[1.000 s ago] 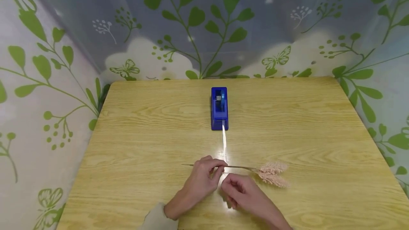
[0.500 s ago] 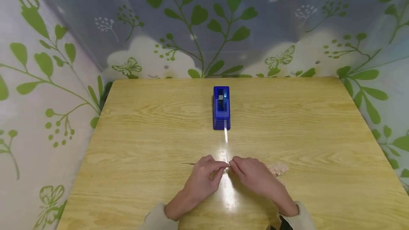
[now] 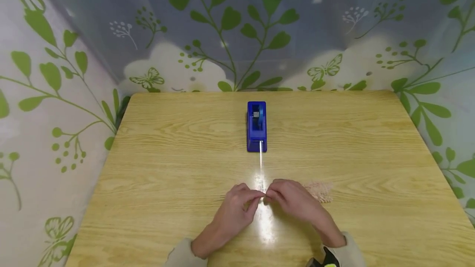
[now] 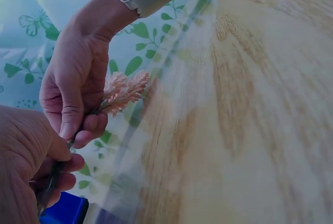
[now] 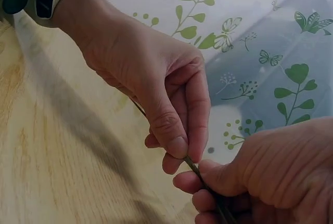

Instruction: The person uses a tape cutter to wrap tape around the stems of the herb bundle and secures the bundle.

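Both hands meet over the table's near middle on the thin stem (image 5: 191, 165) of an artificial flower sprig. My left hand (image 3: 235, 207) pinches the stem between thumb and fingers, and its tail end sticks out leftward. Right beside it, my right hand (image 3: 298, 203) grips the same stem with thumb and fingertips. The sprig's fluffy pink flower heads (image 4: 125, 93) stick out past the right hand in the left wrist view. From the blue tape dispenser (image 3: 256, 131) a shiny strip of clear tape (image 3: 261, 158) runs toward the fingertips; its near end is lost in glare and behind the fingers.
The wood-grain table (image 3: 167, 147) reflects a bright glare spot below the hands. Leaf-patterned curtains (image 3: 230, 32) stand along its back and sides. A dark device (image 3: 326, 257) is strapped at the right wrist.
My right hand has moved up and leftward from below the stem to take hold of it beside the left hand, covering part of the sprig. The left hand has kept its grip.
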### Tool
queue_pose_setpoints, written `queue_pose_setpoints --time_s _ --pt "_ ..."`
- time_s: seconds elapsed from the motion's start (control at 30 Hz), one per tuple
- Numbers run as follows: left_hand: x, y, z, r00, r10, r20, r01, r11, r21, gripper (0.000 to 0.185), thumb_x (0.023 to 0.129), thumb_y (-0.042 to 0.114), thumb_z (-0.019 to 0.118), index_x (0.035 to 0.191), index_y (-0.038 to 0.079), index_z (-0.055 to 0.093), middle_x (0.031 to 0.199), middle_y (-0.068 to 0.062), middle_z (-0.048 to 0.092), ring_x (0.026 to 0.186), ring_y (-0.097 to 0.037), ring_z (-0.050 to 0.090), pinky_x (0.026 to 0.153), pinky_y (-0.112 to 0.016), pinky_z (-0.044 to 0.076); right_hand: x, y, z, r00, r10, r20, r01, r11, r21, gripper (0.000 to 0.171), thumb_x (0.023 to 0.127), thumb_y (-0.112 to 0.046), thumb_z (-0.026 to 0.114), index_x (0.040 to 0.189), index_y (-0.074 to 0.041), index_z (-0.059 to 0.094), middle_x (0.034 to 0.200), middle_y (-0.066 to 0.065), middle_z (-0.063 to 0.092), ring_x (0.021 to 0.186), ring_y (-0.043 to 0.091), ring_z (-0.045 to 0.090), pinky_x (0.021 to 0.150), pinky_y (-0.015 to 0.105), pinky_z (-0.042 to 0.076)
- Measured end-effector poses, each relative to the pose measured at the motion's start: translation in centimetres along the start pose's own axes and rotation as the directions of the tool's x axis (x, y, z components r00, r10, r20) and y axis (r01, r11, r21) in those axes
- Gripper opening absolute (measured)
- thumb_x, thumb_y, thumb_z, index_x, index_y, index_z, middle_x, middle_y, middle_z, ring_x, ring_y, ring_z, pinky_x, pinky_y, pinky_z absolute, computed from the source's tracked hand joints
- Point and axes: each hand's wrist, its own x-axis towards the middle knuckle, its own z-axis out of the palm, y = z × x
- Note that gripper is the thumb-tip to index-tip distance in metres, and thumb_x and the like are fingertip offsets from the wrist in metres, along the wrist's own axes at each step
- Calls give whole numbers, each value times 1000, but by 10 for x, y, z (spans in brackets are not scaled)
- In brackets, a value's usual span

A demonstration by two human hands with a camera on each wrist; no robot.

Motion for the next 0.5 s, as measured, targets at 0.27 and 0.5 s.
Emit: queue_pose_setpoints --time_s 0.27,0.5 --pt "13 1 -4 985 -86 150 82 996 30 14 86 -4 77 96 4 83 77 -1 72 69 -9 60 63 -13 47 1 1 5 989 -86 -121 62 980 -190 8 95 -9 75 88 -12 79 81 -7 70 71 11 68 66 26 55" --pt "24 -10 -6 949 -177 260 212 971 -112 11 84 -4 77 90 3 81 81 -5 75 72 -11 68 66 -17 55 -3 6 7 980 -161 -112 122 948 -295 5 94 -12 76 91 -14 80 78 -9 71 64 2 59 58 23 50"
